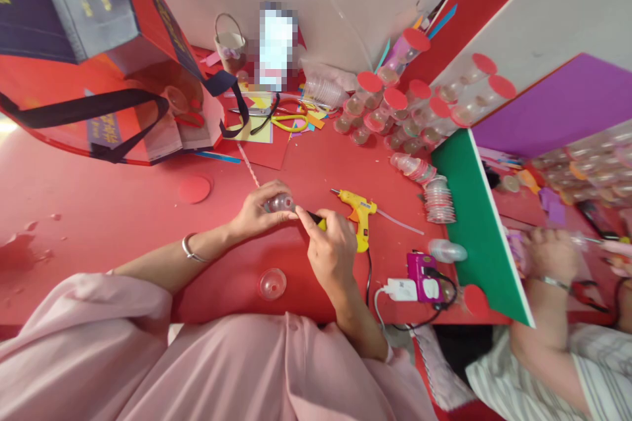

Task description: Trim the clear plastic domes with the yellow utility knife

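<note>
My left hand (pixel 261 210) is wrapped round a small clear plastic cup (pixel 280 202), its end turned toward my right hand. In my right hand (pixel 330 243) is a tool (pixel 318 220) with a yellow and black handle; its tip is at the cup's end and too small to make out. Just right of my right hand a yellow glue gun (pixel 360 214) lies on the red table (pixel 222 296). Near the front edge sits a clear round plastic piece (pixel 272 284). A red disc (pixel 194 189) lies to the left, beyond my left forearm.
A large red bag (pixel 197 135) stands at the back left. Scissors (pixel 291 122) and a phone (pixel 276 46) are at the back. Clear cups with red discs (pixel 395 100) stand back right, by a green divider (pixel 481 230). Beyond it are a co-worker's hands (pixel 555 253). A purple adapter (pixel 422 276) has cables.
</note>
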### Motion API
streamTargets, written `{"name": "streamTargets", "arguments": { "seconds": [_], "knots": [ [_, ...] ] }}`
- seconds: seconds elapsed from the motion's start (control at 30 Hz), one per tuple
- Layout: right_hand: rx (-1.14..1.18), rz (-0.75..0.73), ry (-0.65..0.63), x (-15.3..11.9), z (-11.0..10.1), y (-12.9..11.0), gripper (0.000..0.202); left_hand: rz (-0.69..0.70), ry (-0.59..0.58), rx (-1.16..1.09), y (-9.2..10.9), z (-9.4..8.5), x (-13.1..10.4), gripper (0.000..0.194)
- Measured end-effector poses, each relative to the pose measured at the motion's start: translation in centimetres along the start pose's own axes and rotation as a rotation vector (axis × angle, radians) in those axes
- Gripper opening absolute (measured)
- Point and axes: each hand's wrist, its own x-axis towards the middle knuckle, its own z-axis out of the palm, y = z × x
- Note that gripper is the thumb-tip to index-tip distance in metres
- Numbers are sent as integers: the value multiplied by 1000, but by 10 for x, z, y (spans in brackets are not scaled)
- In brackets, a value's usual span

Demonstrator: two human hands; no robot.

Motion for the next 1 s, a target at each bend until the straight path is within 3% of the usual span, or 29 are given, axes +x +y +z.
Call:
{"name": "streamTargets", "arguments": {
  "seconds": [0.27, 0.7, 1.0],
  "knots": [
    [27, -22, 13, 1, -3, 1, 57, -66, 9, -26, -2, 1, -1, 51],
    [61, 7, -20, 0, -4, 4, 55, 4, -10, 74, -3, 1, -2, 50],
    [68, -4, 42, -2, 2, 3, 57, 56, -9, 96, 1, 0, -1, 44]
  ]
}}
